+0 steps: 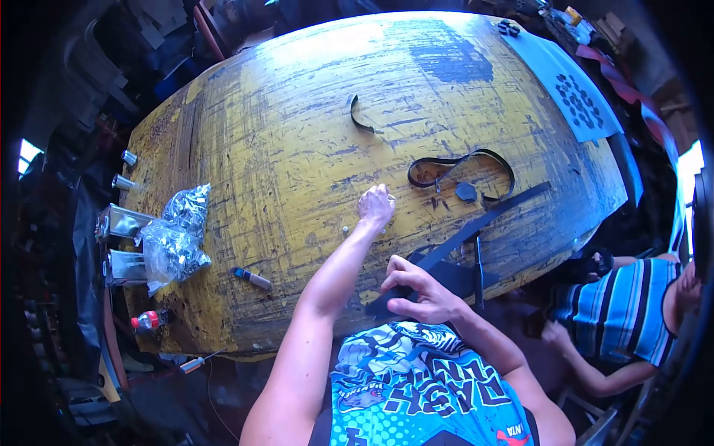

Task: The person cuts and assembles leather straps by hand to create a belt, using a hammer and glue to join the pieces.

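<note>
**Black strap under one hand, small fittings under the other**

Black material is what the right hand [416, 288] deals with: its fingers are curled down onto the near end of a long black strap [476, 227] that runs diagonally from the table edge toward the far right. The grip looks closed on the strap, pinning it flat against the near edge. The left hand [375, 206] reaches further in, fingers bunched and knuckles up, resting on the wood close to a tiny pale fitting [346, 231]; whether it pinches anything I cannot tell.

To do this well, I judge the strap should stay pressed taut and flat so it does not slide, while the left hand picks small pieces with fingertips rather than sweeping them.

Beyond the strap lie a looped black band [461, 167], a dark round piece [465, 192] and a curved black offcut [359, 117]. The worn yellow table [282, 149] is scratched and paint-streaked. On its left side sit a crinkled clear bag [175, 238], metal tins [119, 223], a small tube [253, 279] and a red-capped bottle [149, 320]. A perforated grey sheet [576, 93] lies far right. Another person in a striped shirt [625, 308] sits at the right; the room around is dim and cluttered
</note>
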Motion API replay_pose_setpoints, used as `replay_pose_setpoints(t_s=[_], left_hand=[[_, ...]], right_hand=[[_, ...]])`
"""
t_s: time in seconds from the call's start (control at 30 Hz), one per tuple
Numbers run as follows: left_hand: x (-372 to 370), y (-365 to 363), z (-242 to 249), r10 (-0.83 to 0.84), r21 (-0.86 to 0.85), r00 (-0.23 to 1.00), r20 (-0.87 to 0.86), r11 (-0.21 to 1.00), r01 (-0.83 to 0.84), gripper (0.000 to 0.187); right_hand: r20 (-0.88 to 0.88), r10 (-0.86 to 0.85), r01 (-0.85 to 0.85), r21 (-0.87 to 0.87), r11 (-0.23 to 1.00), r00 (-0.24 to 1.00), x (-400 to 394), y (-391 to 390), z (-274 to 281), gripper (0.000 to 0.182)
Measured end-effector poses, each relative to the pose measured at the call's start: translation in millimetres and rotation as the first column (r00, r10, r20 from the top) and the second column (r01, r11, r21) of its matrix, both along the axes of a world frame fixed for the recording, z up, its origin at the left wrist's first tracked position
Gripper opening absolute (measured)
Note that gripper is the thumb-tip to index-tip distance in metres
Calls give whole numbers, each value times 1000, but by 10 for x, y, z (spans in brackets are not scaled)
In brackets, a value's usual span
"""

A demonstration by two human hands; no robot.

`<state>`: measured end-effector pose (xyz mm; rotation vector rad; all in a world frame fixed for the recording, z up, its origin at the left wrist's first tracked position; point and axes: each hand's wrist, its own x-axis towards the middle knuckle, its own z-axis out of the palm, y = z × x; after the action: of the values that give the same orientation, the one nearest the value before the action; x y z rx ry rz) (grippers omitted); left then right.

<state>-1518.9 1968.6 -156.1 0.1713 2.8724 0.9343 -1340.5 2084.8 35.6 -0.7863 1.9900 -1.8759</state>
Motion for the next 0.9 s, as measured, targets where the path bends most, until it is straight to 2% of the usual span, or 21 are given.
replay_pose_setpoints(t_s=[0.07, 0.1, 0.13, 0.17, 0.2, 0.23, 0.27, 0.33, 0.4, 0.53, 0.57, 0.67, 0.77, 0.9], left_hand=[[6, -170, -12, -20, 277, 986, 166, 961, -27, 47], [93, -309, 105, -81, 454, 979, 186, 891, -13, 45], [240, -468, 216, -110, 662, 970, 217, 747, -63, 40], [419, -639, 348, -142, 824, 961, 237, 553, -122, 36], [619, -812, 558, -143, 868, 963, 229, 477, -136, 33], [830, -989, 821, -139, 905, 965, 222, 398, -151, 31], [1034, -1173, 1096, -158, 910, 968, 197, 397, -121, 32], [1363, -1465, 1275, -210, 976, 971, 118, 205, -74, 31], [1614, -1666, 1434, -191, 979, 979, 73, 201, -34, 31], [1911, -1906, 1534, -158, 972, 985, -67, 211, 100, 32], [1967, -1943, 1574, -175, 984, 984, -34, 165, 64, 32], [2082, -2034, 1591, -171, 949, 982, -75, 291, 124, 36], [2185, -2076, 1649, -175, 926, 984, -41, 364, 103, 35], [2274, -2128, 1678, -147, 888, 988, -51, 445, 112, 34]], right_hand=[[66, -60, 64, -56, 996, 996, 28, -37, -32, 26], [152, -74, 92, -118, 989, 986, 24, -78, 1, 14], [159, -92, 116, -151, 982, 983, 12, -103, -139, 14], [328, -103, 168, -177, 970, 939, 11, -155, -124, 16], [490, -99, 216, -189, 958, 866, 7, -217, -105, 17], [513, -71, 204, -208, 957, 855, -37, -275, -88, 21], [519, -66, 192, -193, 962, 852, -66, -341, -81, 21], [519, -85, 168, -114, 979, 850, -120, -484, -1, 21], [506, -72, 116, -55, 992, 860, -126, -632, 24, 20], [519, -8, 60, -84, 995, 855, -64, -880, 5, 20], [518, 14, 33, -82, 996, 855, -42, -919, 5, 21], [505, 60, -30, -66, 997, 861, 12, -1009, 25, 21], [466, 86, -58, -75, 996, 880, 75, -1102, 51, 21], [518, 128, -61, -144, 988, 846, 159, -1156, -34, 20]])
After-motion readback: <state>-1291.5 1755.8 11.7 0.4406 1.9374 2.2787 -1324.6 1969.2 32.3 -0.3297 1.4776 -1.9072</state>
